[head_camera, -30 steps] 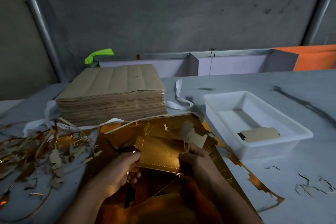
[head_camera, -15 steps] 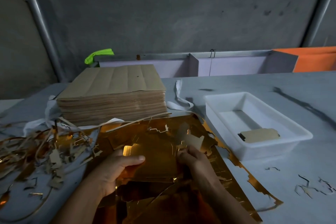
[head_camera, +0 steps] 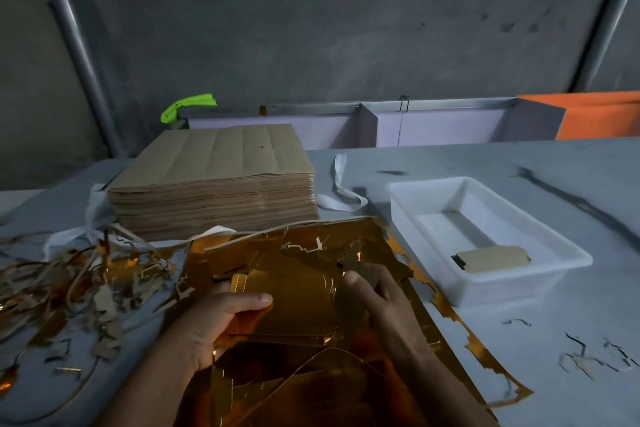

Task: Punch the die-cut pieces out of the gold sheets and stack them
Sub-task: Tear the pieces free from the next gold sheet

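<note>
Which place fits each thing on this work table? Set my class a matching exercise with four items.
Things:
1 brown sheet stack
2 white tray
3 scrap trimmings
4 green cloth

Places:
A at the table's left side
B at the back, beyond the table
C on the right, with a small stack of pieces inside
D just behind the gold sheet

Pairs: 1-D, 2-C, 3-A, 4-B.
</note>
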A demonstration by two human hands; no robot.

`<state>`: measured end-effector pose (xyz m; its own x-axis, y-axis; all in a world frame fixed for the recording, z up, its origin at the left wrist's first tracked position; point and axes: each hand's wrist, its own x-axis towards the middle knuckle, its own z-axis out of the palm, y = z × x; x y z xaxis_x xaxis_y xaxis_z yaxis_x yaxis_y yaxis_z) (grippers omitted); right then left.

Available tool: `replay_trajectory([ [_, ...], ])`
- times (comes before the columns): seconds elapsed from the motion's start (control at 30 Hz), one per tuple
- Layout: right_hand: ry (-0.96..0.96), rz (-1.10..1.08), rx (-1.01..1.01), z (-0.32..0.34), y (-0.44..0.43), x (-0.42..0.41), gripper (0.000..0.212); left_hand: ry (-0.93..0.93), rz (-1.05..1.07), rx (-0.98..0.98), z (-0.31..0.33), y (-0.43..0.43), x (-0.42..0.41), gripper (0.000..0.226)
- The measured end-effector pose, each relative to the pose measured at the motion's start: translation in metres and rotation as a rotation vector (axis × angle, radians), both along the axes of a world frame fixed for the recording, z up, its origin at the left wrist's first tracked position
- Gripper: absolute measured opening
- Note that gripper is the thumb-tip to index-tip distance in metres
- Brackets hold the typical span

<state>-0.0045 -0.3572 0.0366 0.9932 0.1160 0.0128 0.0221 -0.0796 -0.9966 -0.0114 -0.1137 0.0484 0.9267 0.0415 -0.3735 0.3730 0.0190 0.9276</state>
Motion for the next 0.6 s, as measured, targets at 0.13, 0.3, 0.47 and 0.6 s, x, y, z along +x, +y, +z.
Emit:
replay_trajectory([
  [0.13, 0.016, -0.029, -0.013, 0.0, 0.008, -0.001, 0.053, -0.022, 0.02, 0.043, -0.001, -0.006, 0.002, 0.078],
  [0.3, 0.002, -0.143, -0.118, -0.004, 0.01, 0.012, 0.018, -0.049, 0.02, 0.074, -0.002, -0.013, 0.003, 0.078],
  [0.47, 0.048, -0.218, -0.03, -0.008, 0.007, 0.013, 0.019, -0.064, 0.094, 0.044, -0.007, -0.012, 0.007, 0.059],
  [0.6, 0.085, -0.32, 0.076, -0.01, -0.001, 0.013, 0.015, -0.067, 0.21, -0.05, -0.007, -0.001, 0.01, 0.062],
])
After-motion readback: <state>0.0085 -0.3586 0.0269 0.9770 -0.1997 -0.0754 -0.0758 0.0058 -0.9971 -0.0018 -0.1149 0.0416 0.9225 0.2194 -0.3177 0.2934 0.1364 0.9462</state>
